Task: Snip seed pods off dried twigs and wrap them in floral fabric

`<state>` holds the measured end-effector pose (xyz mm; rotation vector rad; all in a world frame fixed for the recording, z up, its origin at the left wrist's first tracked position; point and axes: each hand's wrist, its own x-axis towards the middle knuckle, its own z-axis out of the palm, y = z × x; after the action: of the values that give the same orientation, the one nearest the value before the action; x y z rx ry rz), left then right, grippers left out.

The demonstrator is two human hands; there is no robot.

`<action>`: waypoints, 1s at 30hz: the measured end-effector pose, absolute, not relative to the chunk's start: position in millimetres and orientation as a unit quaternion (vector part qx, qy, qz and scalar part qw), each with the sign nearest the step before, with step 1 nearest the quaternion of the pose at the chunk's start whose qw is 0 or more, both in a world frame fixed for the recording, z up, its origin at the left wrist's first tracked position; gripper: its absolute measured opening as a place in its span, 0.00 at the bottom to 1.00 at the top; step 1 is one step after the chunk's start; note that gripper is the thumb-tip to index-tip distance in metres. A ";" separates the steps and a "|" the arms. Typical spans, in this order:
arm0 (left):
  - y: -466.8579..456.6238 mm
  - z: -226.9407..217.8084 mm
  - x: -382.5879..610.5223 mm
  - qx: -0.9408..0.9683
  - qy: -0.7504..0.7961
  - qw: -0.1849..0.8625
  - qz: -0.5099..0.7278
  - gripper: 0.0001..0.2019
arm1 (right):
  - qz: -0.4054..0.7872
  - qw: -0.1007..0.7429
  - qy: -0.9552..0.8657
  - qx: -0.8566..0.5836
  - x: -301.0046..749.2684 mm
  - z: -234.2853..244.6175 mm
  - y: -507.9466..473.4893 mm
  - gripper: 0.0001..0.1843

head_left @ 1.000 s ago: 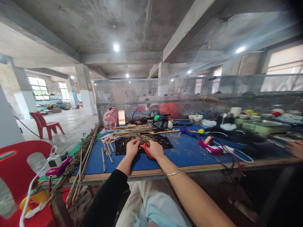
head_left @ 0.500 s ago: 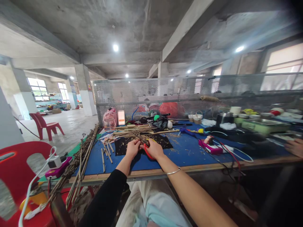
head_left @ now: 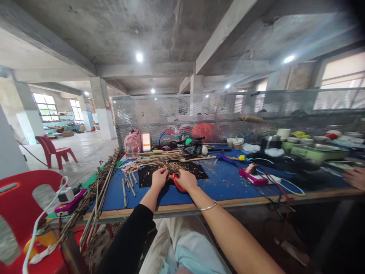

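Note:
My right hand (head_left: 186, 180) is closed round red-handled scissors (head_left: 177, 184), a handle loop showing below the fingers. Their brownish-looking blades point up and away, over a black cloth (head_left: 201, 171) strewn with pale plant scraps. Close by on the left, my left hand (head_left: 159, 177) is pinched shut near the blades. What it grips is too small and hidden to make out. Several short cut stalks (head_left: 129, 182) lie on the blue tabletop (head_left: 114, 198) left of the cloth. Behind the hands lies a bundle of long thin dry stalks (head_left: 159, 156).
A pile of dried stems (head_left: 99, 182) overhangs the table's left edge. A pink bag (head_left: 132, 143) and a lit phone (head_left: 146, 141) stand at the back. Rightward are a blue glue gun (head_left: 225, 158), a magenta power strip (head_left: 254, 177) with cables, and a co-worker's hand (head_left: 355, 177).
Hardly anything differs. Both hands stay over the black cloth, the scissors still in the right one. The co-worker's hand at the far right has shifted slightly.

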<state>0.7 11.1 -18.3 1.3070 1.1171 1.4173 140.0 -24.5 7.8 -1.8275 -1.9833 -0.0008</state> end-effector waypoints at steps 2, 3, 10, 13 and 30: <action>9.0 -16.1 1.3 0.514 0.451 0.446 0.577 0.07 | 0.000 0.219 -0.715 -0.664 140.2 7.3 -24.3 0.31; 8.3 -15.2 1.3 0.507 0.453 0.449 0.580 0.07 | 0.000 0.219 -0.714 -0.665 140.2 6.9 -24.2 0.31; 8.8 -13.5 -0.1 0.460 0.451 0.474 0.600 0.12 | -0.006 0.239 -0.713 -0.660 140.1 2.0 -22.0 0.34; 9.0 -14.1 1.6 0.459 0.435 0.494 0.597 0.09 | -0.017 0.255 -0.722 -0.643 140.2 0.5 -21.4 0.36; 14.6 -23.0 1.4 0.497 0.422 0.491 0.577 0.11 | 0.001 0.223 -0.731 -0.645 141.4 5.6 -23.2 0.34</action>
<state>1.4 14.6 -23.0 1.2072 1.0244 1.4013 141.4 -23.2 5.6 -1.7804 -2.0198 0.0033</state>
